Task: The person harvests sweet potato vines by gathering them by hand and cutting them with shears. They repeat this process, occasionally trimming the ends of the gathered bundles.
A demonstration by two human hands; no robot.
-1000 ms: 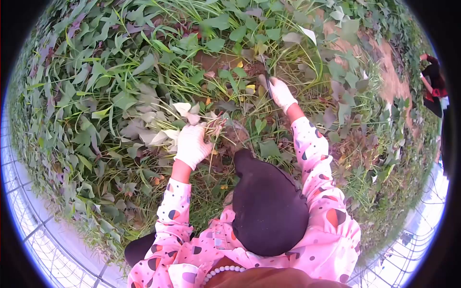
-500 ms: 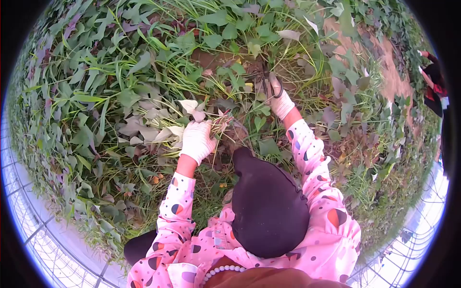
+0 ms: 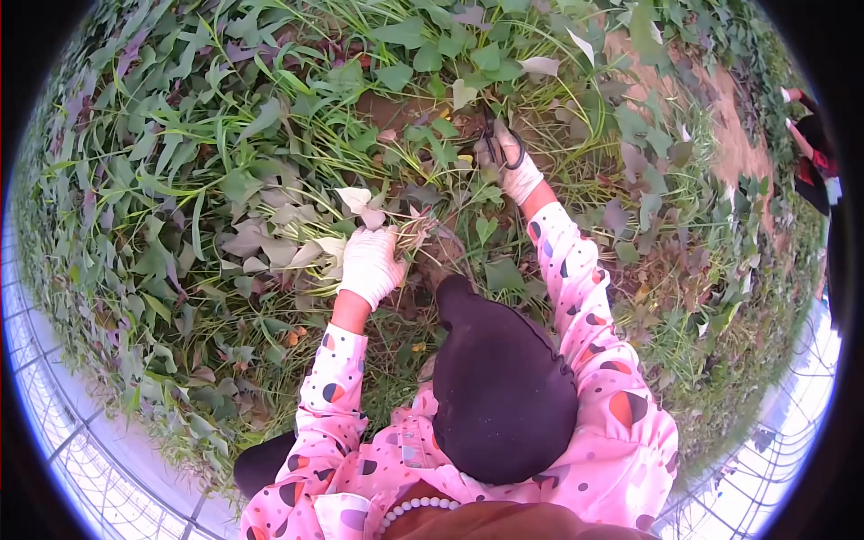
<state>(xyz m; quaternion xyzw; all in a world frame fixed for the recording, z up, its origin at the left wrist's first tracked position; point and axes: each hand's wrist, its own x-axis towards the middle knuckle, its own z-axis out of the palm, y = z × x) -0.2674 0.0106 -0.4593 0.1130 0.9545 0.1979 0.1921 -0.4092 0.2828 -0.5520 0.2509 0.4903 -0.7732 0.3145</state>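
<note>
In a white glove, my left hand (image 3: 371,267) is closed around a bunch of leafy vine cuttings (image 3: 281,245). Their pale undersides fan out to the left, and the stem ends stick out at the right of the fist. My right hand (image 3: 515,171), gloved too, grips black-handled scissors (image 3: 519,153) farther forward and to the right. The fingers sit among the handle loops, and the far end of the scissors is partly lost against the stems and soil. Green vines and grass (image 3: 486,225) grow around and between both hands.
Dense heart-shaped leaves (image 3: 405,76) cover the ground ahead. Bare soil (image 3: 729,135) runs along the right. My dark-covered knee (image 3: 504,387) rises between my arms. Another person (image 3: 814,153) is at the far right edge. A gridded structure (image 3: 81,450) curves along the lower left.
My right hand has moved slightly forward and to the left with the scissors, into the stems. My left hand stays nearly in place, holding the cuttings.
</note>
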